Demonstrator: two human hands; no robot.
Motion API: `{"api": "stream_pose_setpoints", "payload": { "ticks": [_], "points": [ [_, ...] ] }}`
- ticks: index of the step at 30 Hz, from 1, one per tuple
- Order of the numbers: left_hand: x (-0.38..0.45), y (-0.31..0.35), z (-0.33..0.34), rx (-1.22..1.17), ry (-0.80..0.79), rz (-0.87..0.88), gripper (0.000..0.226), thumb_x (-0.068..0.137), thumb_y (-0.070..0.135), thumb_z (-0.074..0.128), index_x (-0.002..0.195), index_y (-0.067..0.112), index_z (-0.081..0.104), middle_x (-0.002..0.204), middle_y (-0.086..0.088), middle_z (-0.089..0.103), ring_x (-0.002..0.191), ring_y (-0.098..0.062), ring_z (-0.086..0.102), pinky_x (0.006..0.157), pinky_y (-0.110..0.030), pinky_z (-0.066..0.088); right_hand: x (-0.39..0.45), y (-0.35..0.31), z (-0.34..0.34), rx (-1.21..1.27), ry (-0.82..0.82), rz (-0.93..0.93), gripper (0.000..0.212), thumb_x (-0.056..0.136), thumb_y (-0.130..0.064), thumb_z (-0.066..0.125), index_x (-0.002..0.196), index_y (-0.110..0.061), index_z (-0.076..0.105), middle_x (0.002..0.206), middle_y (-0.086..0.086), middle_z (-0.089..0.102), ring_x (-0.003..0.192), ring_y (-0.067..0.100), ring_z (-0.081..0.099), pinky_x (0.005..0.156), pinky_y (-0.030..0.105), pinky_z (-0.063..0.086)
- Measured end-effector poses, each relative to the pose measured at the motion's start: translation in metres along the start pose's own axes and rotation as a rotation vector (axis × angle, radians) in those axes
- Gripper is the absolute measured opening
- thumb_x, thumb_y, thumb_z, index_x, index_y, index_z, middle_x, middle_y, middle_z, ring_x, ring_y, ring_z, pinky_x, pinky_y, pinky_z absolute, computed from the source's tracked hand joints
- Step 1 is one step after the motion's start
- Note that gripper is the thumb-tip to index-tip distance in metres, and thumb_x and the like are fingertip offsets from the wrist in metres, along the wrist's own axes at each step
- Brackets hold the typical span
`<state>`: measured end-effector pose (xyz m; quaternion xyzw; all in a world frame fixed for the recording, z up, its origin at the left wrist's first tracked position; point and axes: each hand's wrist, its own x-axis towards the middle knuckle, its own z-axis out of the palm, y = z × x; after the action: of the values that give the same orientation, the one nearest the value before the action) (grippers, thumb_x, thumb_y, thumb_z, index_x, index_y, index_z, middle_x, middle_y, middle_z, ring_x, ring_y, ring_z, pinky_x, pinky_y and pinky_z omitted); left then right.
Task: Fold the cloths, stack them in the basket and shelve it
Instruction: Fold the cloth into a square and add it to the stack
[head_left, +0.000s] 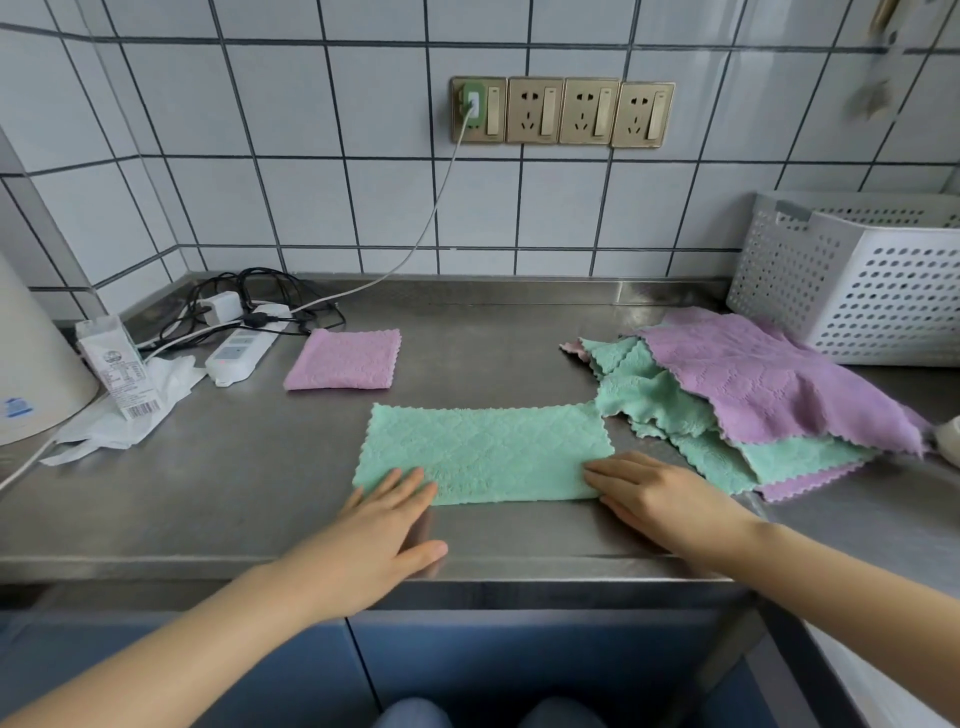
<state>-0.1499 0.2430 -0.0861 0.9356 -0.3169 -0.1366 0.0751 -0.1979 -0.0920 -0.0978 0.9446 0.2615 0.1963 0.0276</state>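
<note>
Pressing flat on the near edge of the green cloth (483, 453), both hands lie with straight fingers and grip nothing: the left hand (382, 530) covers the near-left corner, the right hand (660, 501) the near-right one. The cloth is already a long rectangle, apparently folded once, lying on the steel counter (208, 493) close to its front lip.

The step in hand looks like smoothing before the second fold. To do it well, I would sweep the palms outward to flatten the layers, then take one short end and carry it over to the other — matching the scalloped edges corner to corner — so that it ends about the size of the folded purple cloth (344, 359), which sits behind and to the left.

To the right, touching the green cloth's far-right corner, lies the pile of unfolded cloths (753, 400), green and purple mixed. Behind that pile stands the white perforated basket (857, 291) against the tiled wall; whether anything is in it cannot be seen.
</note>
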Motion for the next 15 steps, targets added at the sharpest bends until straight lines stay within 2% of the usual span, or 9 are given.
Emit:
{"api": "stream_pose_setpoints", "payload": {
  "ticks": [3, 5, 6, 8, 10, 12, 15],
  "points": [
    [-0.002, 0.003, 0.001, 0.018, 0.058, -0.154, 0.114, 0.06, 0.081, -0.002, 0.152, 0.014, 0.001, 0.158, 0.0, -0.009, 0.146, -0.014, -0.01, 0.118, -0.034, 0.0, -0.005, 0.006, 0.008, -0.065, -0.03, 0.03, 0.024, 0.078, -0.008, 0.071, 0.102, -0.008, 0.07, 0.106, 0.006, 0.07, 0.092, 0.025, 0.068, 0.069, 0.033, 0.059],
    [0.001, 0.012, 0.0, 0.101, 0.115, -0.202, 0.1, 0.075, 0.075, 0.006, 0.151, 0.009, 0.009, 0.16, -0.007, 0.0, 0.147, -0.019, -0.003, 0.119, -0.037, 0.002, -0.001, 0.004, 0.005, -0.086, -0.005, 0.073, 0.005, 0.079, -0.007, 0.065, 0.082, -0.01, 0.067, 0.083, 0.006, 0.068, 0.072, 0.026, 0.066, 0.059, 0.037, 0.056],
    [0.004, 0.018, 0.0, 0.119, 0.148, -0.186, 0.093, 0.082, 0.071, 0.011, 0.151, 0.01, 0.01, 0.16, -0.007, 0.002, 0.147, -0.02, -0.002, 0.119, -0.037, 0.001, 0.004, -0.002, -0.003, -0.071, 0.028, 0.118, 0.01, 0.081, -0.009, 0.058, 0.072, -0.011, 0.062, 0.07, 0.004, 0.063, 0.061, 0.026, 0.061, 0.055, 0.038, 0.053],
    [0.007, 0.032, 0.0, 0.03, 0.194, -0.085, 0.077, 0.092, 0.061, 0.027, 0.152, 0.017, 0.008, 0.16, 0.0, 0.001, 0.147, -0.016, -0.003, 0.118, -0.032, 0.001, 0.014, -0.013, -0.018, -0.062, 0.103, 0.151, 0.016, 0.081, -0.015, 0.05, 0.065, -0.013, 0.055, 0.06, 0.0, 0.055, 0.053, 0.024, 0.052, 0.051, 0.036, 0.048],
    [0.013, 0.046, 0.005, -0.098, 0.247, 0.036, 0.07, 0.095, 0.052, 0.037, 0.152, 0.025, 0.007, 0.16, 0.01, 0.002, 0.146, -0.009, 0.0, 0.118, -0.027, 0.006, 0.022, -0.033, -0.038, -0.024, 0.113, 0.115, 0.015, 0.081, -0.018, 0.051, 0.067, -0.014, 0.054, 0.06, -0.001, 0.053, 0.054, 0.022, 0.051, 0.051, 0.034, 0.046],
    [0.023, 0.058, 0.013, -0.16, 0.287, 0.107, 0.067, 0.095, 0.047, 0.044, 0.151, 0.032, 0.011, 0.159, 0.012, 0.01, 0.146, -0.008, 0.007, 0.118, -0.027, 0.009, 0.025, -0.056, -0.054, 0.075, 0.087, 0.041, 0.013, 0.081, -0.02, 0.052, 0.069, -0.014, 0.053, 0.062, -0.002, 0.053, 0.055, 0.021, 0.05, 0.054, 0.032, 0.043],
    [0.04, 0.066, 0.021, -0.203, 0.254, 0.175, 0.055, 0.095, 0.029, 0.047, 0.145, 0.039, 0.027, 0.155, 0.014, 0.022, 0.146, -0.009, 0.01, 0.119, -0.032, 0.007, 0.025, -0.081, -0.075, 0.376, -0.042, -0.043, 0.02, 0.09, -0.022, 0.051, 0.074, -0.012, 0.056, 0.068, -0.002, 0.054, 0.061, 0.017, 0.049, 0.059, 0.028, 0.041]
  ]
}}
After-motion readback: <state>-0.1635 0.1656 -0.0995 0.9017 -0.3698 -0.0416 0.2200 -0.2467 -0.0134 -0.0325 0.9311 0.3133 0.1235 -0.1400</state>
